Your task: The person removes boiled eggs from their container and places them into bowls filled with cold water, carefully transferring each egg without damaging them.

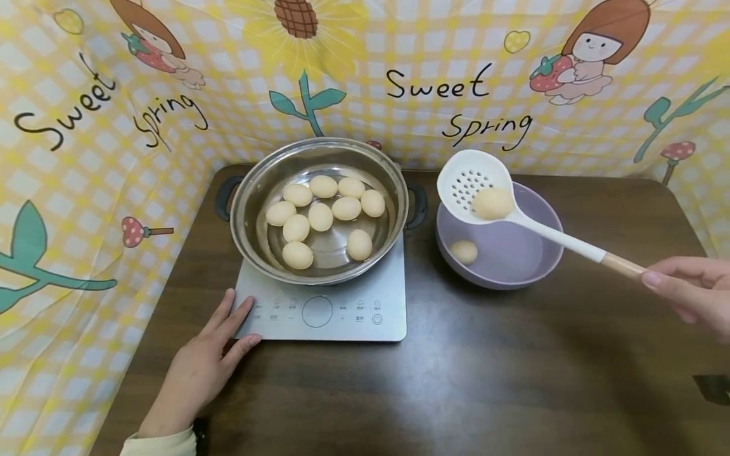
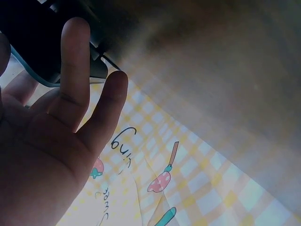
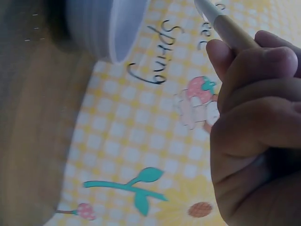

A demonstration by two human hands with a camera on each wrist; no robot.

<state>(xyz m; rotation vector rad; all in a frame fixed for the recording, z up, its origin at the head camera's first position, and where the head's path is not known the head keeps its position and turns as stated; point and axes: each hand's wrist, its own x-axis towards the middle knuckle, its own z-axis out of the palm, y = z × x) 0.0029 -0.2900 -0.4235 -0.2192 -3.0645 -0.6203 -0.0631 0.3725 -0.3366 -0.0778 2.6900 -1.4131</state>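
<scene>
My right hand (image 1: pixel 692 291) grips the wooden end of a white slotted spoon (image 1: pixel 556 237), its fingers curled round the handle in the right wrist view too. One egg (image 1: pixel 493 203) lies in the spoon's perforated head, held over the back of a purple bowl (image 1: pixel 525 278). Inside that bowl sits another egg (image 1: pixel 464 252). My left hand (image 1: pixel 199 361) rests with spread fingers at the front left corner of a silver induction cooker (image 1: pixel 342 332). On the cooker stands a steel pot (image 1: pixel 319 277) holding several pale eggs (image 1: pixel 320 217) in shallow water.
The dark wooden table (image 1: pixel 485 386) carries everything. A yellow checked cloth (image 1: pixel 188 57) with printed figures hangs along its back and left sides. Black side handles (image 1: pixel 418 207) stick out from the pot, one towards the bowl. A dark object (image 1: pixel 713 387) shows at the right edge.
</scene>
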